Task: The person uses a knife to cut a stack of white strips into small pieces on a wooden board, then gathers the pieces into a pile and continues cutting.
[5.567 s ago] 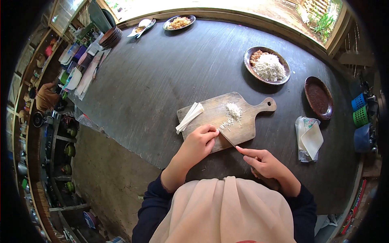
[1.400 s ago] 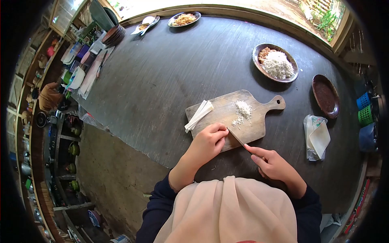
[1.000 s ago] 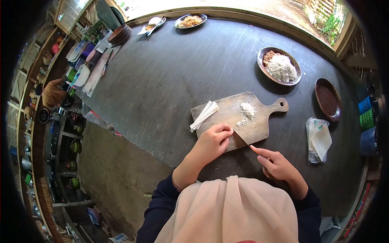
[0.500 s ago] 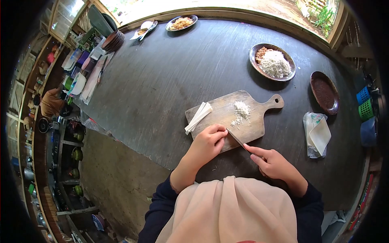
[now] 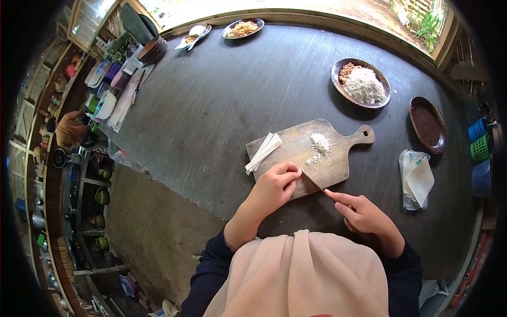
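A wooden cutting board [image 5: 332, 171] with a handle lies on the dark table. My right hand [image 5: 364, 214] grips a knife [image 5: 316, 184], its blade slanting over the board's near part toward my left fingertips. My left hand [image 5: 277, 185] is closed in a pinch at the board's near edge; a small white bit shows at the fingertips, too small to name, right by the knife tip. Beyond my hands, a little heap of thin white shreds [image 5: 320, 145] sits on the board. Several white strips [image 5: 263, 153] lie together at the board's left edge.
A round dish [image 5: 364, 87] of white shreds and brown bits stands beyond the board. An oval brown dish [image 5: 426, 124] and a plastic wrapper with white sheets [image 5: 416, 179] are at right. A plate of food [image 5: 243, 29] stands far back; stacked plates [image 5: 153, 51] and containers line the left.
The whole view has shifted slightly, with the scene sitting a little more to the right. Both hands stay at the board's near edge, knife and pinch almost unchanged.
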{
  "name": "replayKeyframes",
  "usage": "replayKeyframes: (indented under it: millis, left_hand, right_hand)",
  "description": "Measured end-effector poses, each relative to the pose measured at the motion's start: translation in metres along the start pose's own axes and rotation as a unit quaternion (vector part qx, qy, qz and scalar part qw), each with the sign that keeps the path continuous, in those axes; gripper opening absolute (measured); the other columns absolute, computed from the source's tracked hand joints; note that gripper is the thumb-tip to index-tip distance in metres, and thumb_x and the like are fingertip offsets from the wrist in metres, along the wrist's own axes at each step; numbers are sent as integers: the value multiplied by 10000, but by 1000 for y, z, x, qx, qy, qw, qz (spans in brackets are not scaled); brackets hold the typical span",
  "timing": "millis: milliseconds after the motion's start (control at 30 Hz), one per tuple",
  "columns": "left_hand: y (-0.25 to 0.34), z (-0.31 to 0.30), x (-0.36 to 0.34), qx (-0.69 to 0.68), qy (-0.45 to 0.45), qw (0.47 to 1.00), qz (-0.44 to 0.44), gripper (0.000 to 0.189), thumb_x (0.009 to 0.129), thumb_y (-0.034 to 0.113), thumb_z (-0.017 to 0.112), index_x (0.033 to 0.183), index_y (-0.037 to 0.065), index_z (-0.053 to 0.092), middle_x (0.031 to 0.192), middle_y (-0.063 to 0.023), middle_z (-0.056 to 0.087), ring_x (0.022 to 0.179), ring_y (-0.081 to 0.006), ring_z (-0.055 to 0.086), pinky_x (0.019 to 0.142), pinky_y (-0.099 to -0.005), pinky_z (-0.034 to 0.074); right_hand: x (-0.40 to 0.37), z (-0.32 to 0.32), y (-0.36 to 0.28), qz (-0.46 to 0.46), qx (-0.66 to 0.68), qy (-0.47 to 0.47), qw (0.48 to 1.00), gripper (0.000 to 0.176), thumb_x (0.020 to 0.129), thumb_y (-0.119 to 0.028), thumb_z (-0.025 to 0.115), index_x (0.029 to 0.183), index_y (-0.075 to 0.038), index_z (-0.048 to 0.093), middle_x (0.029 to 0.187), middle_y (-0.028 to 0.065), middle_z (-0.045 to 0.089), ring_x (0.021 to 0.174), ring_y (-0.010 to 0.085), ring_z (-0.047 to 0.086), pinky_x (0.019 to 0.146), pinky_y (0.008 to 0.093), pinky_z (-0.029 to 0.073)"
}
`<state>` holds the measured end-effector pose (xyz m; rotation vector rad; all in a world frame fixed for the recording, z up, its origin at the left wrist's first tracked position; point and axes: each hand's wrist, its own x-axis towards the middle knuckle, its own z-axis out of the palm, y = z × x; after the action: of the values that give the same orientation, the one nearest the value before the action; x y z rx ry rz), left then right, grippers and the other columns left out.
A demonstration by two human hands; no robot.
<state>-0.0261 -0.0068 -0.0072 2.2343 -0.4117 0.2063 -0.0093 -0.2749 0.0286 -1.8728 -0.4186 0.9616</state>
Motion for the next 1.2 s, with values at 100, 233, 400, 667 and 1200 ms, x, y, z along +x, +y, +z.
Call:
replayKeyframes:
  millis: [100, 233, 400, 667, 1200]
  left_hand:
    - [0, 1, 1, 0, -2, 1000, -1, 207, 827, -31, 632, 1025, -19, 691, 1061, -99, 652, 898, -248, 666, 768, -307, 540]
    - [0, 1, 0, -2, 0, 1000, -2, 203, 829, -33, 634, 1023, -19, 692, 1058, -99, 653, 890, -247, 667, 759, -305, 543]
    - [0, 1, 0, 0, 5, 1000, 3, 198, 828, -34, 635, 1017, -22, 691, 1056, -101, 655, 895, -250, 667, 762, -308, 544]
    - [1, 2, -1, 5, 7, 1000, 9, 199, 825, -31, 640, 1018, -24, 690, 1059, -109, 655, 913, -258, 663, 775, -316, 540]
    - [-2, 3, -1, -4, 11, 1000, 18, 228, 821, -31, 637, 1040, -9, 699, 1059, -103, 646, 893, -245, 668, 768, -311, 537]
  right_hand:
    - [1, 1, 2, -10, 12, 17, 1000, 408, 1013, -154, 480, 1419, -175, 515, 522, 26, 536, 446, 89, 523, 496, 267, 460]
    - [3, 1, 5, -7, 38, 16, 999, 406, 1009, -146, 488, 1413, -165, 521, 514, 29, 537, 439, 92, 524, 501, 266, 466]
    - [3, 0, 8, -26, 20, 5, 999, 405, 1006, -145, 491, 1409, -167, 527, 518, 23, 542, 440, 91, 524, 501, 264, 467]
    - [3, 4, -5, 9, -25, 12, 1000, 404, 1008, -180, 491, 1409, -200, 528, 532, 51, 555, 457, 117, 545, 547, 287, 477]
    - [-2, -4, -1, 23, 30, -7, 999, 400, 1021, -156, 484, 1419, -174, 520, 611, 25, 568, 471, 84, 530, 495, 260, 470]
